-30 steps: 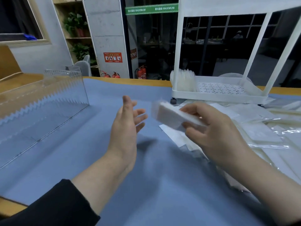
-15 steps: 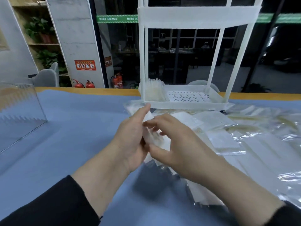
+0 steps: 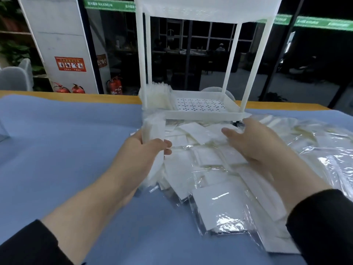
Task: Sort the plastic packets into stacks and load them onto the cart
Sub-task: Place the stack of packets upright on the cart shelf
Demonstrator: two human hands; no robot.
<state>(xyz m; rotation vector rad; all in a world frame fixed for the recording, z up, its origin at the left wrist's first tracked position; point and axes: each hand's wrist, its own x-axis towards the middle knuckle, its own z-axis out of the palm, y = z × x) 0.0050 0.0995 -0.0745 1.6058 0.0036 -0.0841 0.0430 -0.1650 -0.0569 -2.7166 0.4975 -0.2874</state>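
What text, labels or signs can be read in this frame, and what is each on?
"MAXIMUM": white letters on the green strip across the glass; the characters before it are blurred.
Red notice on the grey pillar: pictograms, text too small to read.
Brown sign on the glass: unreadable.
Plastic packets: no print visible.

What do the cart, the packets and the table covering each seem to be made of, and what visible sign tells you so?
Cart: probably moulded white plastic, matt, with a perforated tray and slim posts.
Packets: clear glossy plastic film, shown by bright glare and crinkles, around flat white contents, possibly paper or pads.
Table covering: likely blue cloth or felt, matt without glare.
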